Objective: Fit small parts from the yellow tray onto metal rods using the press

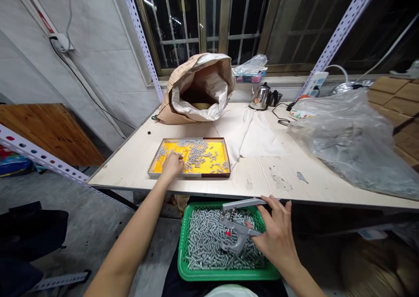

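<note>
My left hand (173,165) is over the left part of a shallow tray (216,175) lined with yellow, its fingers pressed together among small silver metal pieces (196,153). What they pinch, if anything, is hidden. My right hand (276,227) grips the handles of grey snap-fastener pliers (238,240), with a spring between the handles and a red spot near the jaw. The pliers are above a green plastic basket (199,275), which is full of silver screw-like pieces (209,240) and rests on my lap.
On the table (262,175) a large paper sack (183,87) lies with its mouth facing me. Behind it to the right stands a metal kettle (261,97). A clear plastic bag (347,135) and stacked cardboard boxes (393,96) occupy the right side. A white cloth (258,135) lies mid-table.
</note>
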### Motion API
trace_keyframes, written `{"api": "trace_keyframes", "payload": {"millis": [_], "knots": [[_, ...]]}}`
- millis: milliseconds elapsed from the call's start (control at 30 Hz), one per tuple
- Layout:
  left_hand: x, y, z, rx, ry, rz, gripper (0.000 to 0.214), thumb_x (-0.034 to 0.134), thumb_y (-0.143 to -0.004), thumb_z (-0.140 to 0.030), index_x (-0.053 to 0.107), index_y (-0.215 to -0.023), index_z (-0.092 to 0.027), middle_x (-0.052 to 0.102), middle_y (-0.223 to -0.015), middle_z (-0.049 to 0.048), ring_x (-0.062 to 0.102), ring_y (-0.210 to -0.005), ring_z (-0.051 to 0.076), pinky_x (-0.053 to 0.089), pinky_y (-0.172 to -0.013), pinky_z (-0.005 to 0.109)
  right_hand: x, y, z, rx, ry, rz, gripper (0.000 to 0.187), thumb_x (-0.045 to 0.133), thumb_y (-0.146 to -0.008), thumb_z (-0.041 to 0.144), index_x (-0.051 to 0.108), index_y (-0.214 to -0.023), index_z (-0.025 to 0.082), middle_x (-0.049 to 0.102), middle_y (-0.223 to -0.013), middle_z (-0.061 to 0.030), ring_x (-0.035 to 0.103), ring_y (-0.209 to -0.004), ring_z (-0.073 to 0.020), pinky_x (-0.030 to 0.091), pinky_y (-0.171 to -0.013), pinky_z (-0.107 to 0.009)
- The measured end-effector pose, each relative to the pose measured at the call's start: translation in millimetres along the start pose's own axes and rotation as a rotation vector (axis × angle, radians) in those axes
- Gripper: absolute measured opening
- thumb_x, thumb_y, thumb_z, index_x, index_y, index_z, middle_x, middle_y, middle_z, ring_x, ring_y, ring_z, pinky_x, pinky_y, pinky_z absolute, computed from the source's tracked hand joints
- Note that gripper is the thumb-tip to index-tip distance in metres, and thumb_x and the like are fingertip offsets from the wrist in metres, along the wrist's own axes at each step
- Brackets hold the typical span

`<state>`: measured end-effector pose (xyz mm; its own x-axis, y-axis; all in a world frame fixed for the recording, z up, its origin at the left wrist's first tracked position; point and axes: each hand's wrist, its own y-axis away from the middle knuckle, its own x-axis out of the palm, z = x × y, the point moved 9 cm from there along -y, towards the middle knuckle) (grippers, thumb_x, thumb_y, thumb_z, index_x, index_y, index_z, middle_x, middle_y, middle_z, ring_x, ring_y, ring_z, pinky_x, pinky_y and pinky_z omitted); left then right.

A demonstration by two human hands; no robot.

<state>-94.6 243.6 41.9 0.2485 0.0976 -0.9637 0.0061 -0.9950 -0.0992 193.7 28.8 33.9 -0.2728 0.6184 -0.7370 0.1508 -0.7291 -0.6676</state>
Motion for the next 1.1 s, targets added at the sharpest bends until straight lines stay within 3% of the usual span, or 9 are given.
{"api": "trace_keyframes", "payload": {"millis": [100,300,400,500,667,833,1100], "knots": [[10.4,-25,11,-0.042,-0.055,0.066,0.016,0.056,-0.077,-0.01,0.072,-0.08,-0.011,0.071,-0.092,0.0166,0.064,-0.095,0.028,0.047,-0.082,0.033,-2,0,-1,0.002,-0.001,-0.014,0.034,0.054,-0.082,0.036,0.055,-0.106,0.013,0.049,-0.122,-0.0167,0.043,-0.12,-0.0338,0.024,-0.107,-0.065],[2.8,-23,35,-0.097,-0.14,0.102,0.017,0.06,-0.074,-0.012,0.07,-0.088,-0.01,0.07,-0.093,0.0191,0.065,-0.093,0.03,0.047,-0.079,0.034,1,4,-8,0.003,0.021,-0.002,0.037,0.054,-0.083,0.039,0.056,-0.108,0.012,0.049,-0.122,-0.0169,0.043,-0.12,-0.0346,0.024,-0.107,-0.065],[-1.2,-21,28,-0.031,-0.125,0.109,0.021,0.053,-0.079,-0.012,0.07,-0.092,-0.013,0.071,-0.098,0.0145,0.064,-0.095,0.026,0.047,-0.08,0.03,4,5,-7,-0.007,0.013,-0.004,0.038,0.055,-0.082,0.041,0.057,-0.106,0.012,0.049,-0.121,-0.0168,0.044,-0.119,-0.0345,0.024,-0.107,-0.065],[6.7,-25,11,0.045,-0.106,0.136,0.022,0.053,-0.08,-0.013,0.071,-0.092,-0.016,0.071,-0.1,0.0112,0.064,-0.096,0.023,0.046,-0.081,0.027,7,2,-1,-0.019,-0.006,-0.001,0.035,0.055,-0.082,0.04,0.057,-0.105,0.012,0.049,-0.121,-0.0164,0.044,-0.12,-0.0339,0.025,-0.107,-0.064],[27.2,-38,-5,0.048,-0.122,0.169,0.014,0.059,-0.08,-0.012,0.07,-0.088,-0.011,0.069,-0.098,0.0169,0.063,-0.097,0.025,0.047,-0.082,0.031,5,-6,7,-0.013,-0.027,-0.001,0.039,0.056,-0.082,0.041,0.057,-0.107,0.012,0.049,-0.123,-0.0171,0.042,-0.122,-0.0333,0.024,-0.108,-0.063],[32.9,-39,-2,0.026,-0.138,0.169,0.029,0.057,-0.09,-0.03,0.059,-0.112,-0.012,0.062,-0.112,0.01,0.061,-0.1,0.022,0.05,-0.087,0.043,1,-7,4,-0.001,-0.003,0.006,0.038,0.058,-0.081,0.038,0.057,-0.109,0.012,0.049,-0.122,-0.0166,0.041,-0.122,-0.0331,0.024,-0.108,-0.063],[36.0,-43,11,0.002,-0.037,0.263,0.032,0.058,-0.089,-0.032,0.057,-0.117,-0.015,0.059,-0.117,0.0094,0.061,-0.099,0.022,0.053,-0.083,0.041,4,-3,0,-0.005,0.014,0.019,0.037,0.058,-0.081,0.037,0.057,-0.109,0.013,0.049,-0.123,-0.0164,0.041,-0.123,-0.033,0.025,-0.107,-0.063]]}}
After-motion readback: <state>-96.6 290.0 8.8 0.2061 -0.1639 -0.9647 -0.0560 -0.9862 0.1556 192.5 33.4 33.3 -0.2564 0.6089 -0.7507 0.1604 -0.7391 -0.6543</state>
